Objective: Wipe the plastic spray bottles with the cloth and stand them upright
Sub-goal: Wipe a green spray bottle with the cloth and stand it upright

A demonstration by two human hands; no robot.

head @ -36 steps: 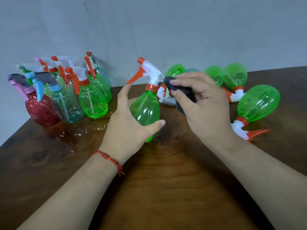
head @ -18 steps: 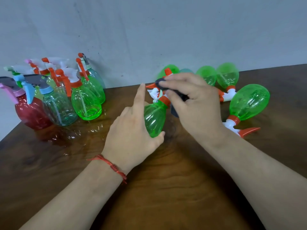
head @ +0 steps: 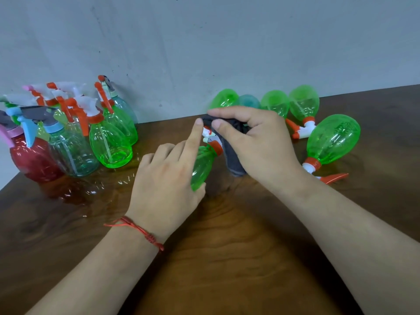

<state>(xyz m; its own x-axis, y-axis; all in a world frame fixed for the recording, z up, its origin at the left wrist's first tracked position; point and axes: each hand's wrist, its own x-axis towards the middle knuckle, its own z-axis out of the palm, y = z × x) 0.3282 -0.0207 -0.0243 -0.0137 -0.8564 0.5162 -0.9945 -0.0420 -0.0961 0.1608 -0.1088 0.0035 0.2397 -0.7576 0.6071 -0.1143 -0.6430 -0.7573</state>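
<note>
The left grip (head: 166, 178) holds a green spray bottle (head: 202, 164) tilted over the wooden surface (head: 227, 258), forefinger stretched toward its white nozzle (head: 207, 133). The right grip (head: 261, 142) pinches a dark cloth (head: 234, 160) against the nozzle. Upright bottles (head: 109, 142) cluster far left; lying green bottles (head: 331, 139) sit right.

Dark wood tabletop (head: 227, 258): upright spray bottles (head: 109, 142) clustered at frame left, green bottles (head: 331, 139) lying on their sides upper right.
</note>
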